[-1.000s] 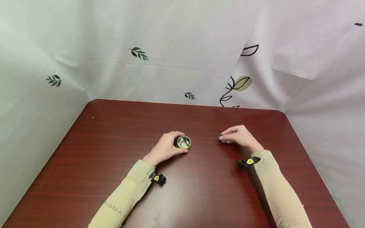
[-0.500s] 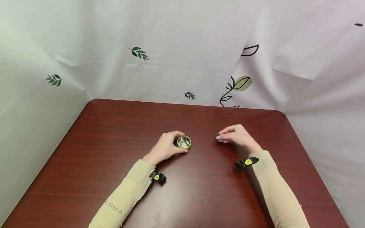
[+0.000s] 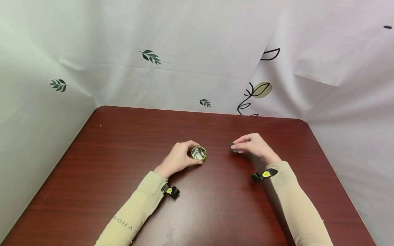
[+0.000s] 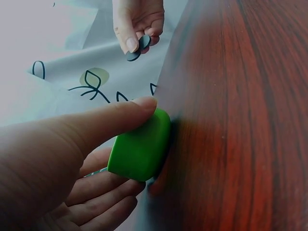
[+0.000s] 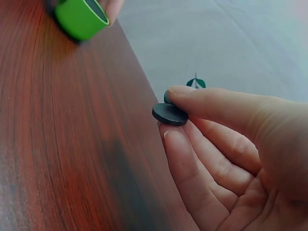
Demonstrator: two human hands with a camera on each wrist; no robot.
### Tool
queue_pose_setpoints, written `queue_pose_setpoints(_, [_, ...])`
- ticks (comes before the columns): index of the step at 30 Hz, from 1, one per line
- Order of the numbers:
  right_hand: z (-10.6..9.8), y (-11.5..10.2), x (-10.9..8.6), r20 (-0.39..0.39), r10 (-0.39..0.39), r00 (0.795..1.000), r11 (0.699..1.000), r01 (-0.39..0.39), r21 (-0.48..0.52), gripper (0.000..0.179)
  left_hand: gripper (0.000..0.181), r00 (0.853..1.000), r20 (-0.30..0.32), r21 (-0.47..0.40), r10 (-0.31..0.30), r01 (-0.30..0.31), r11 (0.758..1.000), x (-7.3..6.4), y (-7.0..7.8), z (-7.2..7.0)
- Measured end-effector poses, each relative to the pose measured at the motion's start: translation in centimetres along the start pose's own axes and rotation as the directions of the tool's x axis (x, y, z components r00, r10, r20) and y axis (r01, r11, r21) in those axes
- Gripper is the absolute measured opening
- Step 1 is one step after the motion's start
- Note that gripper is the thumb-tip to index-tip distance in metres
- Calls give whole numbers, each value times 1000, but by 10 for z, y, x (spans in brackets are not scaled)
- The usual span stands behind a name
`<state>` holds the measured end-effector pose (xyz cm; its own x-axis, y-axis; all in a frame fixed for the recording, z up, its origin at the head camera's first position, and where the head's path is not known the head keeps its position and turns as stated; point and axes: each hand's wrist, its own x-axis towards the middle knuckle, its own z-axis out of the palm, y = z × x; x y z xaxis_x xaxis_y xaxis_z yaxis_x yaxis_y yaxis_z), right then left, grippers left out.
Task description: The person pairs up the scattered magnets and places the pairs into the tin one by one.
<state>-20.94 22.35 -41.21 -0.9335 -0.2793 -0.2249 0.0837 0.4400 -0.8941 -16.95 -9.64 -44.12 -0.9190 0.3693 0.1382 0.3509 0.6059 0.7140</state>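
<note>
My left hand [image 3: 178, 159] grips a small round green tin [image 3: 198, 153], its thumb and fingers on opposite sides. The tin stands upright on the table, uncovered, with a shiny metal inside; its smooth green wall [image 4: 139, 147] fills the middle of the left wrist view. To the right, my right hand [image 3: 253, 146] pinches two small dark grey round discs [image 5: 170, 114] between thumb and fingertips, above the table. One disc shows its flat face in the right wrist view, while the other is partly hidden behind a fingertip. A gap of table separates the discs from the tin.
A reddish-brown wooden table [image 3: 212, 205] with rounded far corners lies under both hands. White cloth [image 3: 184, 51] printed with leaves hangs behind and along its sides. Each wrist wears a black strap with a camera.
My right hand has moved a little to the left, toward the tin, carrying the discs. The left hand and the tin have stayed in place.
</note>
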Motion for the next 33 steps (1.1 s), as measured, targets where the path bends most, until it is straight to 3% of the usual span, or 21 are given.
queue_pose_setpoints(33, [30, -25, 8, 24, -32, 999, 999, 32, 6, 29, 55, 1000, 1, -22, 1, -1, 1000, 2, 0, 0])
